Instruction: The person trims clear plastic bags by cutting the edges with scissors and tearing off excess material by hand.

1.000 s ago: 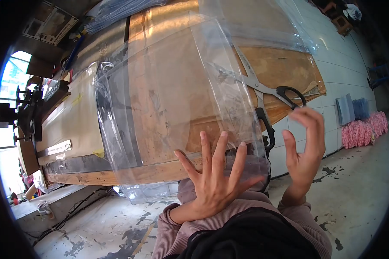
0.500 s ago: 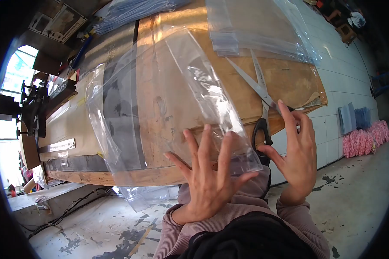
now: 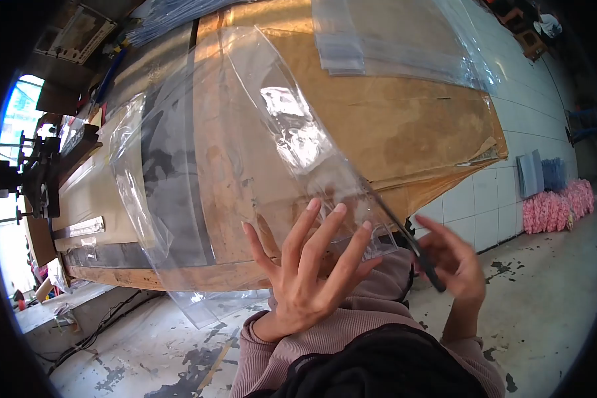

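My left hand (image 3: 312,265) lies with its fingers spread on a clear plastic sheet (image 3: 272,126) near the table's front edge. To its right, my right hand (image 3: 454,262) has its fingers curled around the black handles of the scissors (image 3: 404,232). The blades point up and left, at the right edge of the sheet; whether they are apart cannot be made out. Brown cardboard (image 3: 411,132) lies to the right of the clear sheet.
More clear plastic sheets (image 3: 391,46) lie at the table's far right. Bluish plastic (image 3: 179,16) is at the far left. A black metal device (image 3: 46,176) stands at the left. Pink bundles (image 3: 557,207) sit on the floor at the right.
My right hand has taken hold of the scissors and lifted them off the cardboard, moving them to the sheet's right edge. The clear sheet has turned and shifted left under my left hand.
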Action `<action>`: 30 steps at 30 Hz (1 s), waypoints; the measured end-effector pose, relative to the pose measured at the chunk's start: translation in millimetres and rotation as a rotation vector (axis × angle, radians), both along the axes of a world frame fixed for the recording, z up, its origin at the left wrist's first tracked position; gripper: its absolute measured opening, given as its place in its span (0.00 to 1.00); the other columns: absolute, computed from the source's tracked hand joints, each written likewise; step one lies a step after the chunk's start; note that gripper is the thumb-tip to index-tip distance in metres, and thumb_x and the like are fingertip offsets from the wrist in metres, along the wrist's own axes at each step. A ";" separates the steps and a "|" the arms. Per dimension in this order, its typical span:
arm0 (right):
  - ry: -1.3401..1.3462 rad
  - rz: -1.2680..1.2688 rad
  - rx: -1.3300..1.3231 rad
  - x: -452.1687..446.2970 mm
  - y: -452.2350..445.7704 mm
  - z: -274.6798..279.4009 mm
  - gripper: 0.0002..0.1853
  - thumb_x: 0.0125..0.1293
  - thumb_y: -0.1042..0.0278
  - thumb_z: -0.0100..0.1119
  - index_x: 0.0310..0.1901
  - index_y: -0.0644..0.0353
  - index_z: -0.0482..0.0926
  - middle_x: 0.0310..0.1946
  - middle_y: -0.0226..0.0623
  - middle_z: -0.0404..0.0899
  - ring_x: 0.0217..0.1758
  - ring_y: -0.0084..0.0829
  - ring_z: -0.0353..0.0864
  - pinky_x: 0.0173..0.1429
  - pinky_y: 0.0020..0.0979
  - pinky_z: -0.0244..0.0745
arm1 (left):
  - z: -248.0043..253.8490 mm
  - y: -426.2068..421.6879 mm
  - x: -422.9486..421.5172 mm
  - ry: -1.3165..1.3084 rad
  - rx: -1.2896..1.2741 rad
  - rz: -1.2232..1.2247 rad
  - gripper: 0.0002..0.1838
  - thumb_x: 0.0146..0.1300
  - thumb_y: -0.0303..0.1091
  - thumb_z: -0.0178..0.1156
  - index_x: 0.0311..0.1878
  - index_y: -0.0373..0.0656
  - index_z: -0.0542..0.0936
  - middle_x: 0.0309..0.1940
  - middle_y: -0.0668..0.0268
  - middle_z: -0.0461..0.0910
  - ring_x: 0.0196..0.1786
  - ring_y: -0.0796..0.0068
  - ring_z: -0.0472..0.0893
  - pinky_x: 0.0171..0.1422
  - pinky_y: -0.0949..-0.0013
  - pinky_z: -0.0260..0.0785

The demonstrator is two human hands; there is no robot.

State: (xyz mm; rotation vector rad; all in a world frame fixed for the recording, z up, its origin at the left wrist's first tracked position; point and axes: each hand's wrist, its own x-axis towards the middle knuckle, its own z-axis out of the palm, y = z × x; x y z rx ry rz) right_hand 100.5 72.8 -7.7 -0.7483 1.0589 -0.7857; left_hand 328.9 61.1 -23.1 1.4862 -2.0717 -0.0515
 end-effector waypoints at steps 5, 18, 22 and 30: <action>-0.156 0.138 0.074 17.1 26.8 -19.3 0.36 0.46 0.42 0.71 0.46 0.61 0.65 0.36 0.31 0.67 0.41 0.21 0.69 0.45 0.24 0.66 | -4.4 -0.1 -0.2 -0.023 -0.055 -0.019 0.23 0.46 0.55 0.68 0.47 0.65 0.81 0.51 0.70 0.78 0.60 0.63 0.73 0.74 0.38 0.33; 0.006 0.200 -0.034 19.3 18.8 -15.8 0.33 0.48 0.49 0.74 0.45 0.63 0.68 0.34 0.29 0.67 0.33 0.21 0.65 0.38 0.22 0.64 | -8.9 -1.0 -5.2 -0.105 -0.069 -0.042 0.18 0.48 0.48 0.68 0.46 0.68 0.82 0.49 0.76 0.81 0.57 0.69 0.78 0.74 0.39 0.34; 0.055 0.210 -0.066 21.3 15.8 -12.8 0.34 0.48 0.47 0.74 0.44 0.63 0.68 0.33 0.30 0.68 0.33 0.21 0.65 0.36 0.22 0.64 | -11.8 -1.3 -7.9 -0.109 -0.096 -0.033 0.18 0.49 0.46 0.69 0.46 0.70 0.81 0.49 0.76 0.82 0.54 0.71 0.80 0.74 0.40 0.35; 0.095 0.168 -0.078 24.4 17.3 -13.6 0.35 0.47 0.46 0.74 0.46 0.65 0.69 0.33 0.31 0.69 0.31 0.21 0.66 0.36 0.23 0.65 | -11.2 -1.1 -9.8 -0.115 -0.094 -0.019 0.20 0.47 0.45 0.71 0.46 0.71 0.81 0.48 0.76 0.82 0.52 0.72 0.80 0.75 0.42 0.37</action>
